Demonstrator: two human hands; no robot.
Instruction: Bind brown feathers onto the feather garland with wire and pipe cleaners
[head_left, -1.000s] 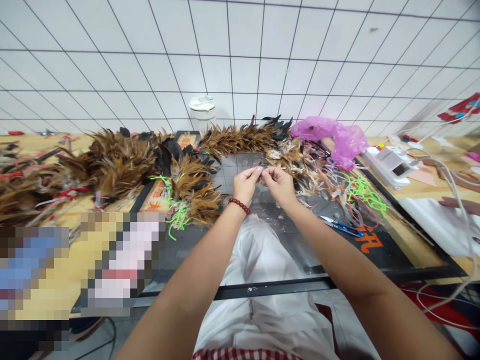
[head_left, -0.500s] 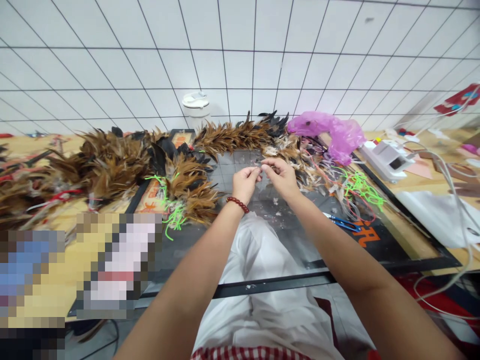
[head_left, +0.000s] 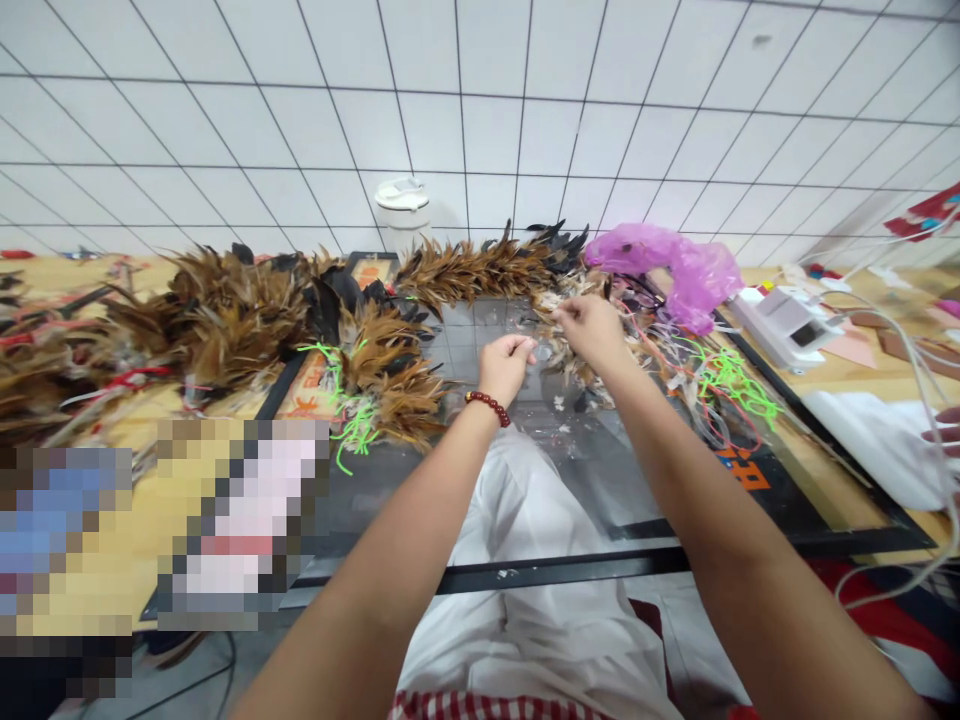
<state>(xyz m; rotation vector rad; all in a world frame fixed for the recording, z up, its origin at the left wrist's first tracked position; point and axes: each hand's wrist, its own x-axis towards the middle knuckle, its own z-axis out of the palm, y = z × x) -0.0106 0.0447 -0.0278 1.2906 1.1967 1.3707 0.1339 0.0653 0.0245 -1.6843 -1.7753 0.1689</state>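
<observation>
My left hand, with a beaded bracelet at the wrist, is closed in a pinch above the dark glass panel; whatever it grips is too small to make out. Farther right, my right hand has thumb and fingers pressed together over a pile of loose pale-and-brown feathers. Its fingertips touch or nearly touch the pile, and I cannot tell what is in them. To the left of my hands lies a bundle of brown feathers beside bright green strings.
Brown feather bunches and a feather strip line the far side. A pink plastic bag, green strands and a white device sit to the right. Another person's hand shows at the right edge. A lidded white cup stands behind.
My hands were together at the fingertips and are now apart. The right hand has moved up and right to the loose feathers. Another person's hand has come into view at the right edge.
</observation>
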